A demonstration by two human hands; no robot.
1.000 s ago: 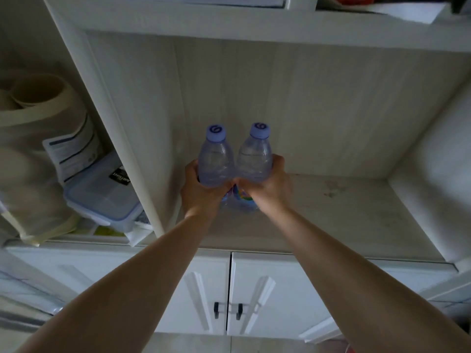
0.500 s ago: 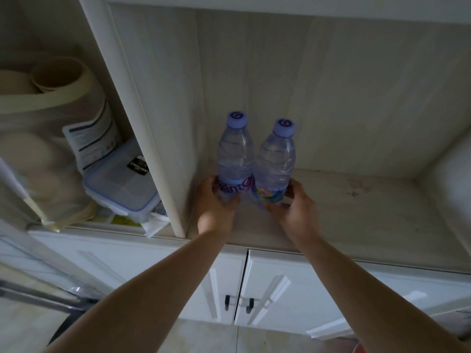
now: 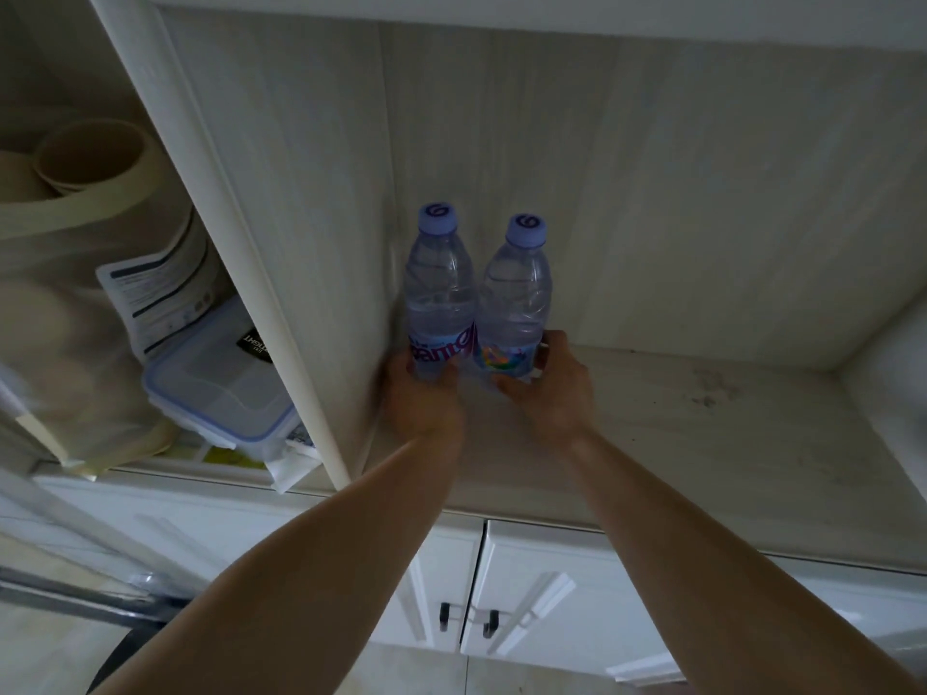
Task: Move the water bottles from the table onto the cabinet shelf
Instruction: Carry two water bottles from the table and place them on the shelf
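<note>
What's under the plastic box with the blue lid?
Papers and something yellow poke out from under the plastic box at its front. The rest beneath it is covered, so I cannot tell what else is there.

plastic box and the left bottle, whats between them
The head view shows the cabinet's upright divider between the plastic box and the left bottle; the box lies in the neighbouring compartment.

Both forearms are bare to the frame's edge: no sleeves, watch or rings on left grip [image 3: 421, 398] or right grip [image 3: 549, 388].
</note>
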